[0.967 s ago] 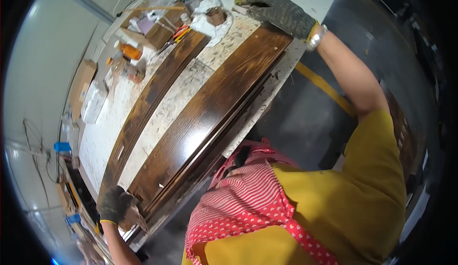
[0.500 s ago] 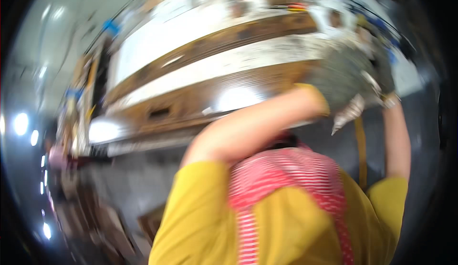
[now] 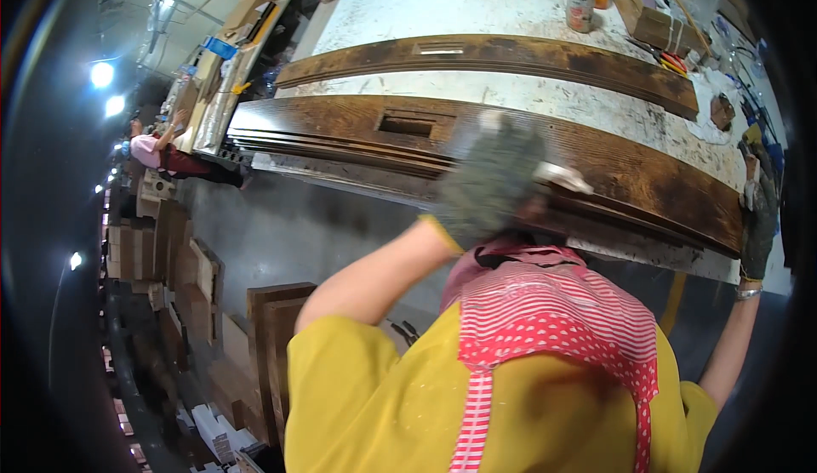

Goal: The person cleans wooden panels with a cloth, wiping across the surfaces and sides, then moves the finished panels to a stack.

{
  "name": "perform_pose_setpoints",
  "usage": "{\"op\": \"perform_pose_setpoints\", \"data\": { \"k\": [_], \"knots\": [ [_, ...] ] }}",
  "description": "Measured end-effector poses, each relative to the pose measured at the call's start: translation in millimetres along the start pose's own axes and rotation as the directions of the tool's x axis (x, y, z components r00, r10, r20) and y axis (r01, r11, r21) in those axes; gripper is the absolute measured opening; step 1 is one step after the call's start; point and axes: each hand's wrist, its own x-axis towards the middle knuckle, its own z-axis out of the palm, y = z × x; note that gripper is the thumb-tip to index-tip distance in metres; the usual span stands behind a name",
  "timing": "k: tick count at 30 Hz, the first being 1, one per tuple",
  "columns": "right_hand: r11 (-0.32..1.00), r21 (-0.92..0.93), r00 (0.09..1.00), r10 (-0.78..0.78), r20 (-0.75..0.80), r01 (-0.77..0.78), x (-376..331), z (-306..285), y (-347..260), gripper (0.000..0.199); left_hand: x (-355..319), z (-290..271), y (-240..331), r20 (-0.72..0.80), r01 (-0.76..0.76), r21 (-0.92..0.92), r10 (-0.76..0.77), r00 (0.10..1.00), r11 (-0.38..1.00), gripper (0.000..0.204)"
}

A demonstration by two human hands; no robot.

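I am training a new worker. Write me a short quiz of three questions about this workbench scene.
1. True or false: the right hand grips the end of the wide dark plank.
2. Which covers both hands? A) grey work gloves B) nothing C) blue rubber gloves
3. Fill in: a rectangular ____ is cut into the wide dark plank near its middle.

Key: 1 true; 2 A; 3 slot. The left hand is raised in front of the plank; its grip cannot be told.

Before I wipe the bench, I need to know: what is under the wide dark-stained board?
The wide dark-stained board lies on the white paint-smeared worktable, over stacked dark strips showing at its near edge. The gloved left hand covers part of it; the right hand grips its end.
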Motion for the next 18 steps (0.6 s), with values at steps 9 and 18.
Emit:
{"op": "perform_pose_setpoints", "data": {
  "k": [9, 18],
  "knots": [
    [0.983, 0.177, 0.990, 0.072, -0.123, -0.050, -8.1, 40.7, -31.1, 0.040, -108.7, -78.1, -142.4, -0.250, 0.494, 0.200, -0.443, 0.861, 0.846, 0.034],
    [0.777, -0.569, 0.962, -0.247, 0.117, 0.269, -28.0, 184.1, -43.8, 0.042, -32.9, -12.7, -80.3, -0.168, 0.058, -0.085, -0.072, 0.983, 0.995, 0.045]
  ]
}}
